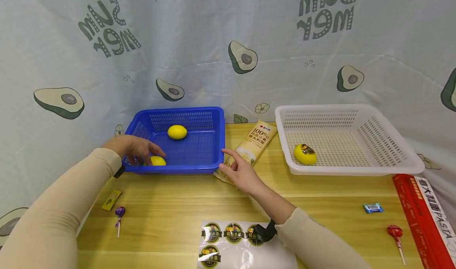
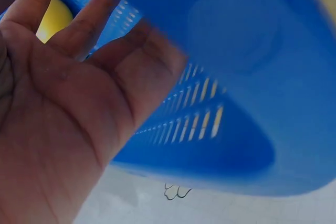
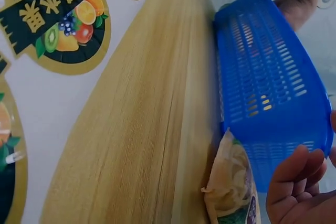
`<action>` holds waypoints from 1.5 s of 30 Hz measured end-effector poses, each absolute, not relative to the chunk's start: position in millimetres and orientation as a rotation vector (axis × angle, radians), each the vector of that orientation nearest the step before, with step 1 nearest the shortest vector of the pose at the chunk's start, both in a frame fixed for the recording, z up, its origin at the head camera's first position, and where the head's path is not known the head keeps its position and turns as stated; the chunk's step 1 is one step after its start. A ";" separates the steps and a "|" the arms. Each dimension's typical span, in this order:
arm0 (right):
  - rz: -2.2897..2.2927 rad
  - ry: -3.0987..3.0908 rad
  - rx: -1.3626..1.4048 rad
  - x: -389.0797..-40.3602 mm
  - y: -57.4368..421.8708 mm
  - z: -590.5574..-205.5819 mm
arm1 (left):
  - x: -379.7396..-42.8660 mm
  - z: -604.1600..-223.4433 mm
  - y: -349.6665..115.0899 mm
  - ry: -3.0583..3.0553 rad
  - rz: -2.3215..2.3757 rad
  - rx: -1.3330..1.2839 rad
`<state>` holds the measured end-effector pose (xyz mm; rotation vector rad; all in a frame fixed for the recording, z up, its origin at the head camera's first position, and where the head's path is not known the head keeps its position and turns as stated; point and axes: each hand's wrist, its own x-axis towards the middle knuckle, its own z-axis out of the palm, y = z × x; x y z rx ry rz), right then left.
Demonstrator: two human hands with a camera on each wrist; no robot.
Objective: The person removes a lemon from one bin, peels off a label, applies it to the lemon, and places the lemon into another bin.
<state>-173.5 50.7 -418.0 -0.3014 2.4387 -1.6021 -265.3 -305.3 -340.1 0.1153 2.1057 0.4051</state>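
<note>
My left hand reaches over the left side of the blue basket, its fingers loosely bent beside a yellow lemon at the front left. In the left wrist view the palm faces the camera, and a lemon shows behind the parted fingers. Another lemon lies near the basket's back wall. At the basket's front right corner is my right hand, forefinger and thumb spread, fingertips right at the rim. Beneath this hand lies a beige pasta packet, partly covered by it.
A white basket on the right holds a lemon with a sticker. A sticker sheet lies in front. Two lollipops, a yellow packet, a blue candy and a red pasta box lie around.
</note>
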 end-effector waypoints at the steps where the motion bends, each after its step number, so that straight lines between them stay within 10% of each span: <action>1: -1.603 2.436 -0.295 -173.2 50.6 -418.4 | -265.8 -341.7 -305.9 2.100 0.400 0.121; 19: -1.621 2.433 -0.208 -171.9 50.4 -419.1 | -264.3 -328.2 -295.4 2.330 0.725 0.324; 36: -1.585 2.423 -0.266 -144.3 83.8 -406.2 | -119.9 -330.7 -220.2 2.653 1.348 0.422; 45: -1.346 2.472 -0.323 -86.6 141.9 -411.3 | -107.3 -389.3 -139.3 2.242 1.399 0.588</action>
